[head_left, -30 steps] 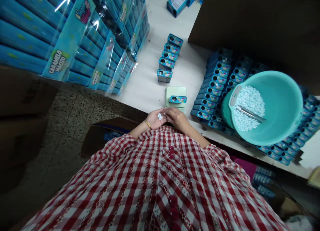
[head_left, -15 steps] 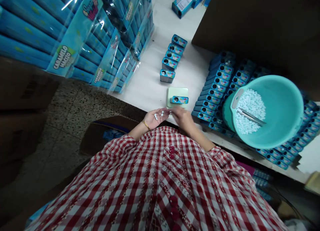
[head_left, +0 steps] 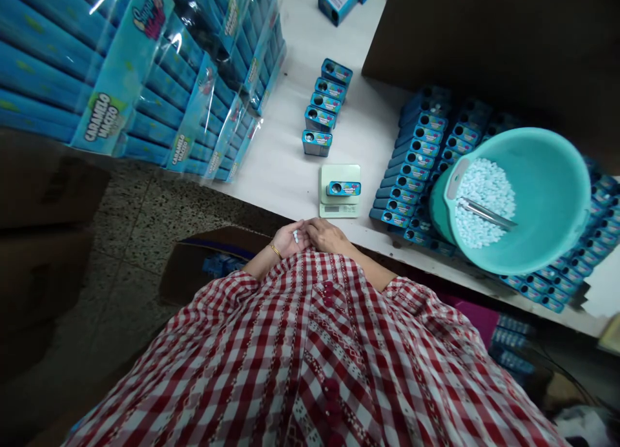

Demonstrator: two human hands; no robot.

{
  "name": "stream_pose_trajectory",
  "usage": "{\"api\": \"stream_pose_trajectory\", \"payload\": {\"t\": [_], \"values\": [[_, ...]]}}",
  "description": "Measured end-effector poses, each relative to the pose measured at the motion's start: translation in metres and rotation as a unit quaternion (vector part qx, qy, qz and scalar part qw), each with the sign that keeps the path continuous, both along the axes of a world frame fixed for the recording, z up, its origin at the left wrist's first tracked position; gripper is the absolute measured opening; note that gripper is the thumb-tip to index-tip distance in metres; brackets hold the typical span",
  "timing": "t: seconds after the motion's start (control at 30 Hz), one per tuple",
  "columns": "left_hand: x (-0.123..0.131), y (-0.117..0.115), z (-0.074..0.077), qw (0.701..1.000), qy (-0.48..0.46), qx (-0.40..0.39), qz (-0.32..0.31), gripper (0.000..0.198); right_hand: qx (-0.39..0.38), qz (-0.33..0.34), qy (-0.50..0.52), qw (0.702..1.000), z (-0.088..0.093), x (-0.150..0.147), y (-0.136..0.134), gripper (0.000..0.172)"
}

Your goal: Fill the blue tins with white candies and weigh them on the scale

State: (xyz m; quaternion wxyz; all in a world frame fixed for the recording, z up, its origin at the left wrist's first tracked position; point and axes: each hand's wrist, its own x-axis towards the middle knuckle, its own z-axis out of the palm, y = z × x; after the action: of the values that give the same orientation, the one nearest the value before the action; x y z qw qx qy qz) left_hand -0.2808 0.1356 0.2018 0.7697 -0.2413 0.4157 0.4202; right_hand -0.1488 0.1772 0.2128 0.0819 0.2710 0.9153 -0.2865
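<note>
My left hand (head_left: 289,240) is cupped palm up at the table's near edge, with a few small white candies (head_left: 296,236) in the palm. My right hand (head_left: 327,236) rests against its fingers, knuckles up and fingers curled. What the right fingers pinch, if anything, is hidden. Just beyond both hands lies a pale green digital scale (head_left: 340,170), its display facing me. On it stands a small blue tin (head_left: 343,188) with a round opening in its top.
Several blue tins (head_left: 318,140) stand in a row behind the scale. At right, packed tins (head_left: 402,195) surround a turquoise bucket (head_left: 547,201) holding white candies and a metal scoop (head_left: 487,214). Wrapped blue display boxes (head_left: 184,104) are stacked at left. A dark panel (head_left: 484,33) rises at the back.
My right hand has drawn back from the scale's near edge to my left fingers, uncovering the display. Fewer candies show in my left palm. The view has shifted slightly.
</note>
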Motion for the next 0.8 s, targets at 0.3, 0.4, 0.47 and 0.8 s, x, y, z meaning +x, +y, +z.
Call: {"api": "stream_pose_trajectory", "payload": {"t": [0.3,0.4,0.47,0.8], "values": [[0.004,0.024,0.016,0.995,0.010,0.094,0.012,0.040,0.072,-0.158,0.196,0.965,0.003,0.030,0.042,0.024],[0.004,0.029,0.016,0.993,0.015,0.114,0.008,0.038,0.085,-0.211,0.196,0.954,0.000,0.040,0.069,0.023],[0.003,0.028,0.012,0.993,0.013,0.117,0.001,0.037,0.081,-0.227,0.190,0.952,-0.003,0.045,0.075,0.025],[0.007,0.012,-0.003,0.997,-0.015,0.074,0.012,0.046,0.005,-0.001,0.116,0.993,-0.004,-0.003,-0.002,0.034]]}}
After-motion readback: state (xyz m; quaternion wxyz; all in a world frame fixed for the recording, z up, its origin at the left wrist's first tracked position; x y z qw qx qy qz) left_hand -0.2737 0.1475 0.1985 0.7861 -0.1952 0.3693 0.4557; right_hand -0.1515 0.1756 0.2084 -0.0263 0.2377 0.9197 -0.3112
